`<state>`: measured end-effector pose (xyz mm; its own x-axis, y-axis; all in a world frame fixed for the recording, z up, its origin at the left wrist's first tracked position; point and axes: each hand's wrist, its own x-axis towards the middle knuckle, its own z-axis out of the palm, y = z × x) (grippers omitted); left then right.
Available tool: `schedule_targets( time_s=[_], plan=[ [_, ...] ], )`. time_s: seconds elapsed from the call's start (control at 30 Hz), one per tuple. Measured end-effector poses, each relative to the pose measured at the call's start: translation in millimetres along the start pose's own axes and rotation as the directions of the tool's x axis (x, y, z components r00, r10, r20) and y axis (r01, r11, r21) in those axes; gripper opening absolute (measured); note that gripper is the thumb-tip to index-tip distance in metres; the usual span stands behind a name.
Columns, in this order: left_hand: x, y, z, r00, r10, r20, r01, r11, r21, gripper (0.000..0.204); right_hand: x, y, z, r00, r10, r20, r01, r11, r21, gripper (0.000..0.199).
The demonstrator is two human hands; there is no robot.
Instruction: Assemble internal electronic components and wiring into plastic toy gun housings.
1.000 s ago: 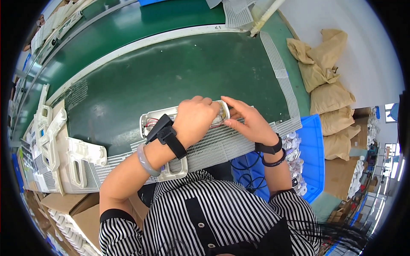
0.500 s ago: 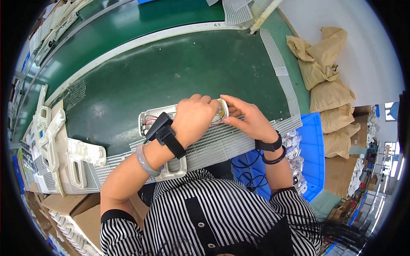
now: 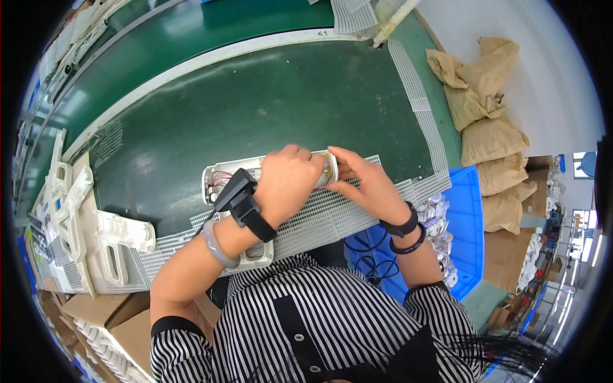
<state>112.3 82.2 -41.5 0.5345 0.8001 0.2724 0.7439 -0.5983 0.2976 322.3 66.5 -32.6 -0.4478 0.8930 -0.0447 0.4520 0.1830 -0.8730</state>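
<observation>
Where the near mesh [image 3: 319,223] ends, the housing [image 3: 220,182] lies. The left hand [image 3: 290,182] curls over it, its hold hidden from view; the right hand [image 3: 364,182], partly closed, grasps its right end. Beyond spreads the green mat [image 3: 255,108].

White on the long, round-cornered plastic casing [image 3: 237,164]; red on its thin, curved wires [image 3: 221,173]; dark green across the broad, flat worktop [image 3: 255,102]; pale grey grid on the flat mesh strip [image 3: 332,217]; black-and-white stripes over the buttoned cloth shirt [image 3: 338,303].
</observation>
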Motion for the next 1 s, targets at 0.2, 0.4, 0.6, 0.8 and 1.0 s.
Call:
schedule_targets(
  time_s=[0.2, 0.4, 0.6, 0.8, 1.0],
  plan=[
    [-9.2, -1.9, 2.4, 0.994, 0.05, -0.092, -0.052, 0.998, -0.018, 0.012, -17.2, -6.5, 15.7, 0.993, -0.001, -0.119, -0.011, 0.996, -0.094, 0.068],
    [-10.4, -1.9, 2.2, 0.987, 0.07, -0.147, -0.079, 0.995, -0.057, 0.013, -26.4, -10.5, 27.8, 0.977, -0.033, -0.212, -0.009, 0.981, -0.195, 0.068],
    [-9.6, -1.7, 2.3, 0.987, 0.078, -0.137, -0.086, 0.995, -0.058, 0.014, -25.5, -9.1, 26.7, 0.976, -0.007, -0.217, -0.011, 0.997, -0.082, 0.068],
    [-10.9, -3.0, 6.2, 0.994, 0.057, -0.089, -0.061, 0.997, -0.047, 0.01, -22.6, -2.6, 30.0, 0.974, 0.003, -0.228, -0.034, 0.991, -0.129, 0.067],
    [-11.3, -2.8, 5.7, 0.996, 0.051, -0.079, -0.055, 0.998, -0.043, 0.009, -21.9, -7.8, 27.3, 0.971, -0.121, -0.205, 0.017, 0.893, -0.451, 0.067]
  ],
)
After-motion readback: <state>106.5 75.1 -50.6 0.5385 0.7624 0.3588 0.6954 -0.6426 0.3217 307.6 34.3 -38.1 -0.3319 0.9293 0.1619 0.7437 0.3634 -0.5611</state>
